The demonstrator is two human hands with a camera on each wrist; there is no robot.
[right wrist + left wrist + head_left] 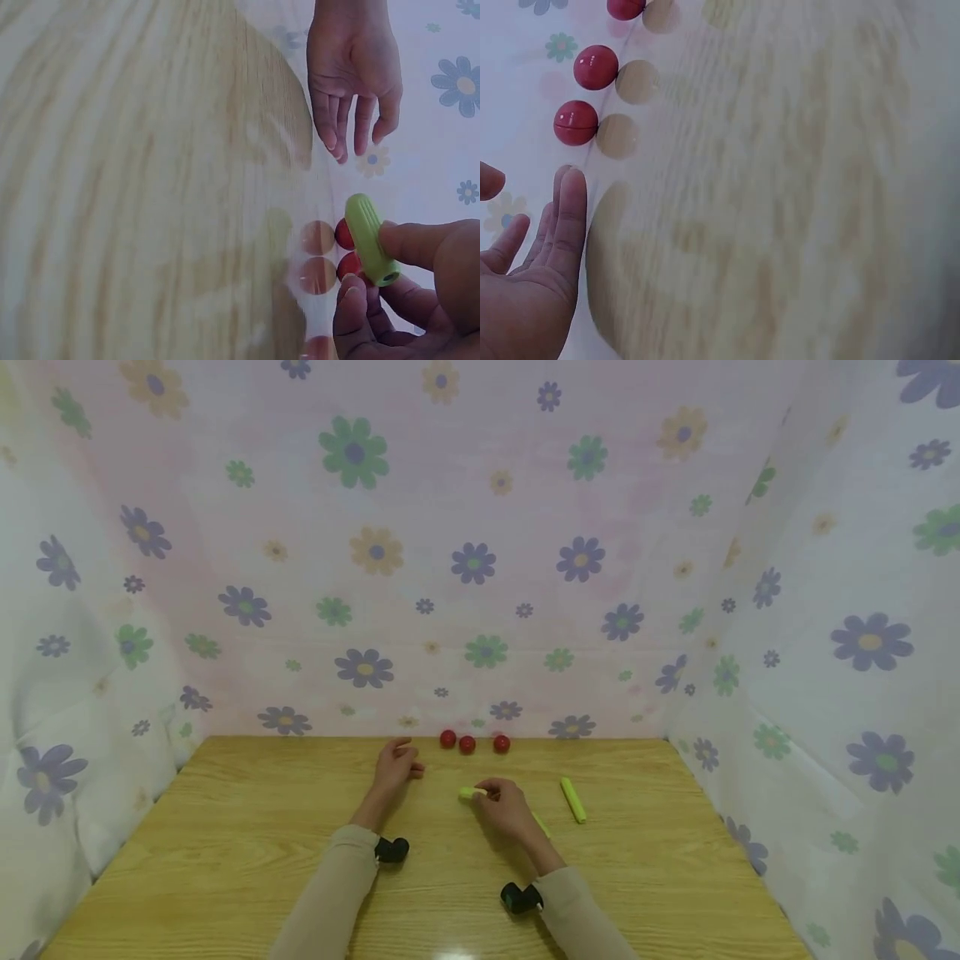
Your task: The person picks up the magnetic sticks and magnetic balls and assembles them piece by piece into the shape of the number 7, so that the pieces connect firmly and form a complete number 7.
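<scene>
My right hand [504,806] pinches a short light-green ribbed rod [369,241] between thumb and fingers. In the right wrist view, a small dark hole shows at the rod's near end. My left hand [396,763] is held over the back of the table, its fingers extended and holding nothing. Beside it, along the back edge, sit three glossy red balls: a left ball [447,739], a middle ball [467,744] and a right ball [501,744]. In the left wrist view, a thin seam runs around the nearest ball [576,123].
A yellow-green rod [573,800] lies on the wooden table [645,877] to the right of my right hand. Another yellow-green rod [541,826] is partly hidden behind my right wrist. Flower-patterned cloth [480,610] encloses the table's back and sides.
</scene>
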